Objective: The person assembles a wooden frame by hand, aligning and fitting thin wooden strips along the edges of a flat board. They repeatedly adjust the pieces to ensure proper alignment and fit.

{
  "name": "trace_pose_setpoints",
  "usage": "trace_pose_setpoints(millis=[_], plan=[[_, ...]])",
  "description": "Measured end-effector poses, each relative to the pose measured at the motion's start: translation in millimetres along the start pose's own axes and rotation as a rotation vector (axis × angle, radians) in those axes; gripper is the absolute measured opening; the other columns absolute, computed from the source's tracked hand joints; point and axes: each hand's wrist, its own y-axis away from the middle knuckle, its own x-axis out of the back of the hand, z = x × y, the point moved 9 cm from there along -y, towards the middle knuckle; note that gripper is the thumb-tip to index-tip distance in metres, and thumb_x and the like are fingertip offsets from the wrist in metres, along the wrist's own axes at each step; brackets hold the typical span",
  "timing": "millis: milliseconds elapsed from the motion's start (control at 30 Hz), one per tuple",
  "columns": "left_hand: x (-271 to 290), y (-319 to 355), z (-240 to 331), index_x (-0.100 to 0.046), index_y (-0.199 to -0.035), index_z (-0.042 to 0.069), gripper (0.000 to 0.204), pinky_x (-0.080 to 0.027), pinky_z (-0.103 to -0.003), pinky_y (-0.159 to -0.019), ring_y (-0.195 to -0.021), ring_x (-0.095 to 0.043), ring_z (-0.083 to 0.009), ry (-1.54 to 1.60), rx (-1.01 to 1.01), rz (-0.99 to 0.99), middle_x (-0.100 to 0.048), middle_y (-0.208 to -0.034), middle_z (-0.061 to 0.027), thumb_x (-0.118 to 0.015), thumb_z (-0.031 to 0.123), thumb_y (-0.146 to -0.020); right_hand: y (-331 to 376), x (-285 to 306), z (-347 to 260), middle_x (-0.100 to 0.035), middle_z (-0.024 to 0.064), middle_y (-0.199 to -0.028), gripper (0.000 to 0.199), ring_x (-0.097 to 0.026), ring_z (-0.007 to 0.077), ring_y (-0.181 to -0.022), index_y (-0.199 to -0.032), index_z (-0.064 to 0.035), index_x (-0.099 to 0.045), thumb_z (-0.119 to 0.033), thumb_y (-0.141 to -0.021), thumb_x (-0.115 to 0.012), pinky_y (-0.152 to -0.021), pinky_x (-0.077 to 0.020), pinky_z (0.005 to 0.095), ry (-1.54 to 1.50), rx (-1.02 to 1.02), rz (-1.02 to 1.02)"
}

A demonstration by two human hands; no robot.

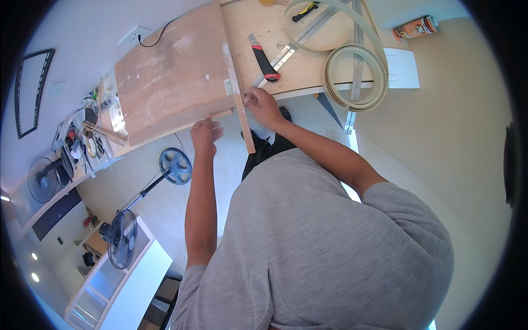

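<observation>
My right hand (263, 107) is at the front edge of the bench, its fingers curled and pinched against the side of a long thin wood-coloured strip (240, 104). That strip runs from the far side toward my body, and its near end hangs past the bench edge. To its left lies a large brown wooden panel (170, 71) with pale smears. My left hand (206, 135) is raised just off the panel's front edge, its fingers smeared by motion. A red and black handsaw-like cutter (265, 61) lies right of the strip.
Coils of pale edge banding (355, 77) hang over the bench's right end, on metal rails (308, 36). A yellow and black utility knife (305, 11) and an orange canister (416, 27) lie farther back. Clutter (88, 135) fills the left; a standing fan (122, 237) is on the floor.
</observation>
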Motion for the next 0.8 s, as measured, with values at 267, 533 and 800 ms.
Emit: trace_pose_setpoints(millis=[267, 533, 800], plan=[[-77, 49, -18, -0.063, -0.115, 0.001, 0.024, -0.056, -0.033, -0.074, -0.08, -0.069, -0.0168, -0.142, -0.047, -0.322, -0.072, -0.096, -0.0073, -0.067, 0.02, -0.101, 7, 6, -11, -0.069, 0.0186, -0.096, 0.023, -0.071, 0.0302, -0.09, -0.111, 0.0041, -0.068, -0.003, -0.09, -0.067, -0.081, -0.0556, 0.0397, 0.014, 0.04, 0.065], [-81, 47, -19, -0.062, -0.116, 0.001, 0.021, -0.056, -0.033, -0.072, -0.08, -0.069, -0.0165, -0.16, -0.06, -0.347, -0.071, -0.097, -0.0072, -0.066, 0.013, -0.099, 3, -3, 10, -0.071, 0.0175, -0.092, 0.02, -0.072, 0.0282, -0.085, -0.108, 0.0045, -0.068, 0.0, -0.089, -0.066, -0.079, -0.0568, 0.0381, -0.12, -0.126, 0.024], [-84, 51, -16, -0.063, -0.116, 0.001, 0.021, -0.055, -0.032, -0.072, -0.08, -0.067, -0.0157, -0.159, -0.04, -0.338, -0.07, -0.097, -0.0065, -0.066, 0.012, -0.099, 5, -2, 7, -0.072, 0.0182, -0.095, 0.02, -0.072, 0.0305, -0.087, -0.109, 0.0045, -0.068, -0.002, -0.09, -0.065, -0.081, -0.0567, 0.0388, -0.075, -0.07, 0.06]])
